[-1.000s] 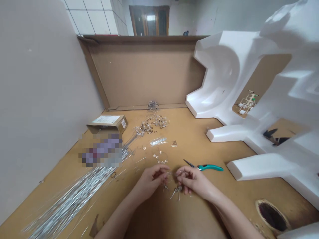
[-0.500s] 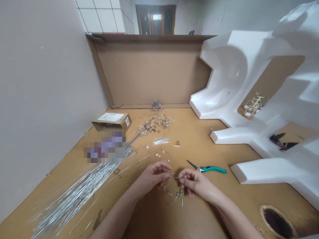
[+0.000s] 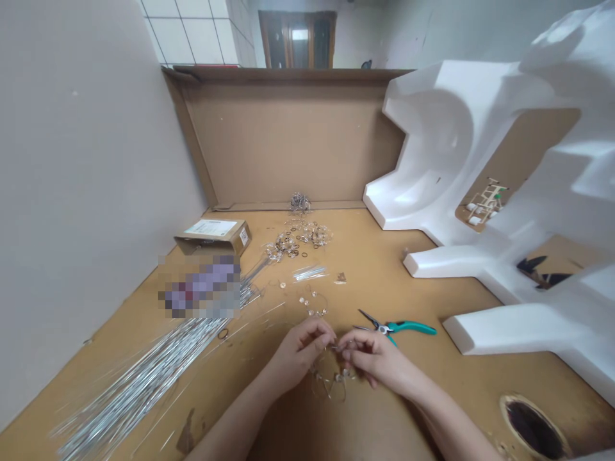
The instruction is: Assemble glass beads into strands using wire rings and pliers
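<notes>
Between my hands hangs a wire ring with clear beads, its loose wire ends trailing below. My left hand pinches the ring's upper left side between thumb and fingers. On the opposite side, my right hand grips the wire with its fingertips close to the left ones. The exact contact point is small and blurred. Just beyond my right hand, green-handled pliers lie with jaws apart. Another beaded wire loop rests on the table past my left hand.
A bundle of silvery wires lies to the left, near an open cardboard box. Farther back are piles of beaded wire pieces and short straight wires. White foam packing stands at the right, and a round hole sits front right.
My hands have come closer together at the top of the beaded ring. The ring has turned and its hanging wires have shifted slightly. More of the pliers now shows.
</notes>
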### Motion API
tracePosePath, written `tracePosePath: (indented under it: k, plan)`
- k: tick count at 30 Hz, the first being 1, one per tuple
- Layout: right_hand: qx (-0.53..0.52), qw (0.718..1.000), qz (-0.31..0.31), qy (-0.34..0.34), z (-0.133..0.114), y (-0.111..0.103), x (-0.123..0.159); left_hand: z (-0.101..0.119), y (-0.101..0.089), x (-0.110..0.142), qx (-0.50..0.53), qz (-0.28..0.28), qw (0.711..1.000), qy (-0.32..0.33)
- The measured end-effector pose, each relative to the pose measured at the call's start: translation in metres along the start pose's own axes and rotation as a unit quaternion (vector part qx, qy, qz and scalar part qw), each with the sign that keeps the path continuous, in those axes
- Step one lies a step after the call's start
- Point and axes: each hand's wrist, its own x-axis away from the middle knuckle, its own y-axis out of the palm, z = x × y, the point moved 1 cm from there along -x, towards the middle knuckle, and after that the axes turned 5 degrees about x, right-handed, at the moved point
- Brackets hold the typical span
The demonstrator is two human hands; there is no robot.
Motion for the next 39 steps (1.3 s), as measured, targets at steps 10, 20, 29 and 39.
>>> tracePosePath:
  k: [10, 20, 29, 39]
  plan:
    - [0.003, 0.999, 0.046, -0.017, 0.005, 0.004, 0.000, -0.008, 0.002, -0.002, 0.168, 0.043, 0.976, -0.131]
    - [0.077, 0.990, 0.102, -0.057, -0.006, 0.001, 0.003, -0.008, 0.005, -0.001, 0.204, 0.043, 0.969, -0.132]
    - [0.061, 0.994, 0.087, -0.037, -0.004, 0.003, 0.002, -0.008, 0.007, 0.000, 0.207, 0.046, 0.970, -0.121]
    - [0.010, 0.997, 0.066, -0.028, 0.000, 0.006, 0.000, -0.015, 0.008, 0.001, 0.264, 0.075, 0.951, -0.145]
